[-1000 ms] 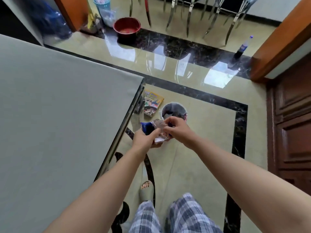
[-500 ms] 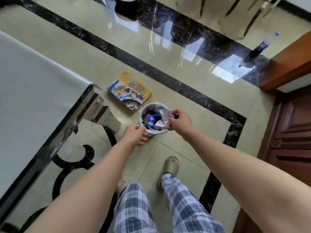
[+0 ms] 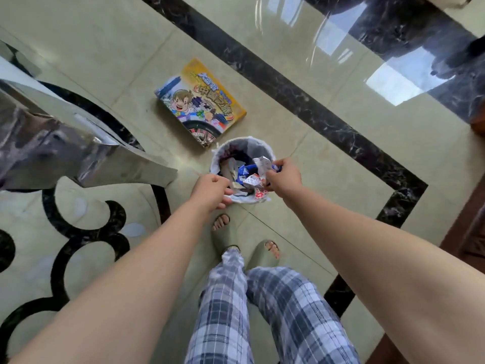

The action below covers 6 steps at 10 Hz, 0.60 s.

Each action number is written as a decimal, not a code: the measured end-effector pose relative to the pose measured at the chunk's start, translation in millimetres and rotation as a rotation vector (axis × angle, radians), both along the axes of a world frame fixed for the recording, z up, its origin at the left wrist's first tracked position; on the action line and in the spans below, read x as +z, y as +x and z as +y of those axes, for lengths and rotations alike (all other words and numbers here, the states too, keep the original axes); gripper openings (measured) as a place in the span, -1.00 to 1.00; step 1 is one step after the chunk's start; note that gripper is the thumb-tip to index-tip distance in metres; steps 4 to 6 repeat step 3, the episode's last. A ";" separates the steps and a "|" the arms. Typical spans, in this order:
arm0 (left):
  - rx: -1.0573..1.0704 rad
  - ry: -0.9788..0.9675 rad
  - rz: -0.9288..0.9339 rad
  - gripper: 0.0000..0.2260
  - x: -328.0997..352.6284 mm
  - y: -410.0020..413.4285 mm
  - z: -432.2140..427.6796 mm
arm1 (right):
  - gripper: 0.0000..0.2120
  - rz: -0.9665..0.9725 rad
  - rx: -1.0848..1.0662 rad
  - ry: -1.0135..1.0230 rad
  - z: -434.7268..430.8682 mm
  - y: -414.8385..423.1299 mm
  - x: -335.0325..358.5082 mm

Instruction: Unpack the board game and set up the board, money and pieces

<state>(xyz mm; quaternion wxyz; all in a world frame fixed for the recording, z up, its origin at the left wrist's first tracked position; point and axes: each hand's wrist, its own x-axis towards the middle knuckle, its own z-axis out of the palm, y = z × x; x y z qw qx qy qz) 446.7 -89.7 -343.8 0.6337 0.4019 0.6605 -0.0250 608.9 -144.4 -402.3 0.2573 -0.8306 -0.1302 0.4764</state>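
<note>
The colourful board game box (image 3: 202, 106) lies flat on the tiled floor, lid up. Just in front of it stands a small waste bin (image 3: 244, 140) with a white liner, full of crumpled wrappers. My right hand (image 3: 284, 177) hovers over the bin's right rim and pinches a crumpled clear wrapper (image 3: 262, 164). Over the bin's near-left rim is my left hand (image 3: 211, 189), its fingers loosely curled with nothing visible in them. No board, money or pieces are in view.
A shiny metal table leg (image 3: 65, 153) juts in from the left, close to the bin. My feet in green slippers (image 3: 225, 229) stand just behind the bin. A dark wooden door (image 3: 472, 232) borders the right edge. Glossy floor tiles stretch beyond the box.
The view has tilted down from the grey tabletop to the floor and bin. My hands separated: the left let go of the wrapper, and the right carried it down over the bin.
</note>
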 end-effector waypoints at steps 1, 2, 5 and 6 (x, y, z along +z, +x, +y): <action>0.013 -0.016 0.013 -0.82 -45.0 3.6 10.1 | -0.78 0.030 -0.006 -0.033 11.0 3.0 -47.4; 0.036 -0.033 0.016 -0.82 -76.5 3.7 17.5 | -0.52 0.077 0.045 -0.057 21.5 3.4 -80.9; 0.033 -0.043 0.021 -0.82 -94.0 3.5 22.5 | -0.47 0.111 0.118 -0.083 29.3 0.9 -93.9; 0.033 -0.043 0.021 -0.82 -94.0 3.5 22.5 | -0.47 0.111 0.118 -0.083 29.3 0.9 -93.9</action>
